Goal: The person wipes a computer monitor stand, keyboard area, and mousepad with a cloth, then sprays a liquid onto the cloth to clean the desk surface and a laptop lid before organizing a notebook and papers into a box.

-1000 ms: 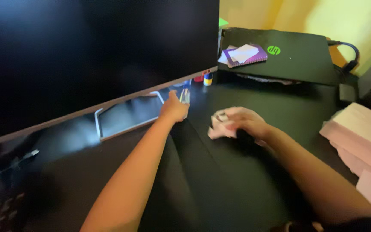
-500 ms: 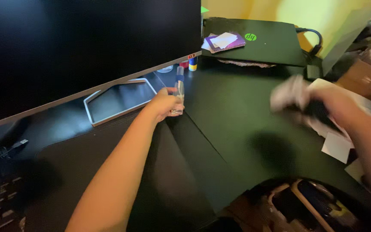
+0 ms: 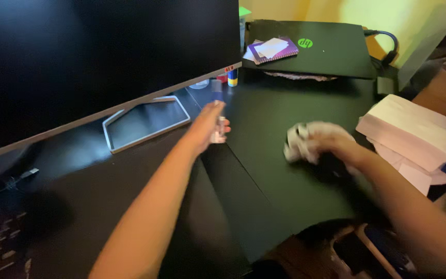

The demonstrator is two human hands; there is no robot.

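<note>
Two hands over the black desk [image 3: 264,155]. Left hand [image 3: 207,126] grips a small clear spray bottle [image 3: 217,111], blue cap up, just in front of the big dark monitor [image 3: 94,57]. Right hand [image 3: 331,147] is closed on a crumpled white cloth [image 3: 300,142] pressed to the desk. Risk: mist could drift onto the glossy monitor or closed laptop [image 3: 326,51]; the slim, smooth bottle could slip. Soft cloth; stacked white paper [image 3: 414,129] at right.

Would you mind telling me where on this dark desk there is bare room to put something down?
The desk is bare between the left hand and right hand, and left of the left arm, in front of the monitor stand. It is crowded at the right edge by the paper stack and behind by the laptop.
</note>
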